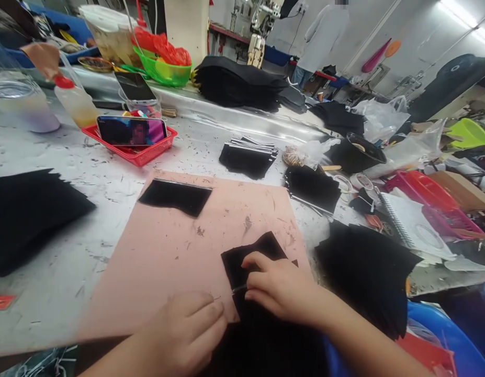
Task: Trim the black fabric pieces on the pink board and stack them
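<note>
My right hand rests with bent fingers on a black fabric piece, holding it at the near right of a pink board. A thin pale line crosses this piece by the fingertips, and more black material continues below toward the board's edge. To its left, my left hand is closed, its fingertips together close to the fabric's left edge. What they pinch, if anything, is too small to make out. Another black piece with a pale strip lies flat at the board's far left.
Stacks of black fabric lie left, right and behind the board. A red basket holds a phone. A squeeze bottle, a spiral notebook and a blue tub are around. A person stands far back.
</note>
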{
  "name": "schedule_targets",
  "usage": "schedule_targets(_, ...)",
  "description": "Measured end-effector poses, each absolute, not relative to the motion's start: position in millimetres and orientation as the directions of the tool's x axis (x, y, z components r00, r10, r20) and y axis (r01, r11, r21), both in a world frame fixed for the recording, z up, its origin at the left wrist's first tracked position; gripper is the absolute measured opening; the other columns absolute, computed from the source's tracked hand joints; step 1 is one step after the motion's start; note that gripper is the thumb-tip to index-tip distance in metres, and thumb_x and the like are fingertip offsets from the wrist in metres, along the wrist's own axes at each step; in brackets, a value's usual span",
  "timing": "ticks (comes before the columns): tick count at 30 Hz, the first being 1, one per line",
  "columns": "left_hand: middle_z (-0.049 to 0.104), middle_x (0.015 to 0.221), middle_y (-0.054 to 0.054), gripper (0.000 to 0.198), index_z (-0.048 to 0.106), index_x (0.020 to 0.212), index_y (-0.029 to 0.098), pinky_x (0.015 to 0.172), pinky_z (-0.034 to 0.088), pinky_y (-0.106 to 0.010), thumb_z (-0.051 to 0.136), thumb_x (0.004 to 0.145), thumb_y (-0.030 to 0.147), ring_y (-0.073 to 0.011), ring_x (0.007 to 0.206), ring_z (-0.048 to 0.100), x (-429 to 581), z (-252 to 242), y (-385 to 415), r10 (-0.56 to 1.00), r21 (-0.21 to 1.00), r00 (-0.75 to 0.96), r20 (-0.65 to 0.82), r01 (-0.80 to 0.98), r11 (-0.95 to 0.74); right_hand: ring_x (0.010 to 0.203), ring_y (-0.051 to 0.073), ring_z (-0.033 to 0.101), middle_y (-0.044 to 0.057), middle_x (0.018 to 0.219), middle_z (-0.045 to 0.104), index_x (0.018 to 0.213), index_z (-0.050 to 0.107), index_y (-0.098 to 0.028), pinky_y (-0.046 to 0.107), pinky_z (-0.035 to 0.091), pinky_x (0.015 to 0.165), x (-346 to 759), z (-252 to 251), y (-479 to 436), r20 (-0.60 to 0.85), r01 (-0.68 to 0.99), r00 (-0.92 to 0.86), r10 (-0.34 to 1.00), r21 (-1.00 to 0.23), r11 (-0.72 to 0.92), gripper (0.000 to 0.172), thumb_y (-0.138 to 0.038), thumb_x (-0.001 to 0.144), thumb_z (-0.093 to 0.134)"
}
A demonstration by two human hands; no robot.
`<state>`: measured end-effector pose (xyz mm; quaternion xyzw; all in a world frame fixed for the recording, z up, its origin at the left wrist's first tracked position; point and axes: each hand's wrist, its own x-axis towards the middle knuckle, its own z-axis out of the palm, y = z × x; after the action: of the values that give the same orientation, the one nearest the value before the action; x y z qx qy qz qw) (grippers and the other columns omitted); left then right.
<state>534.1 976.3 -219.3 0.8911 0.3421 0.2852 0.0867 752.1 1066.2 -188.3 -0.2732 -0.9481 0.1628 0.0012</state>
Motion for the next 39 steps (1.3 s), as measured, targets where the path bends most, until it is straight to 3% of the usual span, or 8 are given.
schedule_targets(5,0.061,0.122,-0.007,0.044,0.052,0.123,0.012,0.076,0.048,-0.032,0.038,0.082,0.006,-0.0217,0.093,0.057,534,-226,976,0.586,0.240,0.745,0.318,0.535,-0.810,0.060,0.014,0.059,0.004,0.111,0.060,0.073,0.061,-0.021,0.029,0.043,0.052,751,-194,1060,-0.119,0.565,-0.823,0.556,-0.288,0.773,0.015,-0.028,0.085,0.055)
schedule_targets(8,0.057,0.128,-0.003,0.046,0.051,0.125,0.013,0.079,0.045,-0.031,0.040,0.081,0.008,-0.0210,0.097,0.056,534,-227,978,0.588,0.221,0.754,0.293,0.545,-0.808,0.058,0.013,0.058,0.005,0.110,0.060,0.071,0.061,-0.020,0.028,0.043,0.051,751,-194,1058,-0.122,0.580,-0.811,0.572,-0.292,0.760,0.017,-0.026,0.085,0.053)
schedule_targets(16,0.059,0.125,-0.004,0.050,0.051,0.124,0.010,0.077,0.042,-0.031,0.040,0.075,0.007,-0.0209,0.097,0.057,536,-226,981,0.581,0.187,0.760,0.293,0.550,-0.814,0.057,0.014,0.057,0.006,0.106,0.061,0.070,0.062,-0.019,0.029,0.043,0.049,749,-196,1057,-0.086,0.578,-0.809,0.581,-0.295,0.761,0.020,-0.024,0.085,0.050)
schedule_targets(23,0.052,0.133,0.002,0.050,0.045,0.130,0.016,0.084,0.039,-0.030,0.038,0.081,0.007,-0.0181,0.104,0.052,534,-229,980,0.622,0.185,0.750,0.224,0.594,-0.783,0.060,0.014,0.059,0.005,0.111,0.060,0.075,0.065,-0.018,0.028,0.045,0.053,746,-192,1057,-0.184,0.637,-0.771,0.610,-0.258,0.727,0.024,-0.024,0.087,0.046)
schedule_targets(28,0.056,0.129,0.001,0.048,0.047,0.128,0.016,0.083,0.037,-0.031,0.034,0.083,0.006,-0.0178,0.103,0.051,535,-231,977,0.641,0.197,0.727,0.245,0.610,-0.767,0.058,0.014,0.059,0.005,0.111,0.061,0.075,0.065,-0.019,0.028,0.045,0.051,746,-192,1054,-0.183,0.644,-0.764,0.618,-0.244,0.725,0.023,-0.025,0.087,0.046)
schedule_targets(34,0.058,0.126,0.001,0.043,0.049,0.127,0.021,0.078,0.039,-0.032,0.046,0.084,0.020,-0.0191,0.098,0.053,540,-241,972,0.717,0.221,0.674,0.177,0.682,-0.697,0.057,0.014,0.058,0.005,0.110,0.061,0.074,0.063,-0.018,0.028,0.045,0.051,741,-192,1052,-0.171,0.653,-0.758,0.630,-0.223,0.724,0.020,-0.024,0.087,0.048)
schedule_targets(39,0.064,0.117,0.005,0.038,0.056,0.119,0.025,0.077,0.039,-0.030,0.053,0.081,0.025,-0.0165,0.090,0.055,543,-239,976,0.747,0.244,0.628,0.218,0.706,-0.664,0.059,0.016,0.058,0.006,0.089,0.062,0.069,0.061,-0.017,0.028,0.044,0.052,763,-178,1056,-0.266,0.797,-0.600,0.755,-0.274,0.537,0.019,-0.033,0.079,0.059)
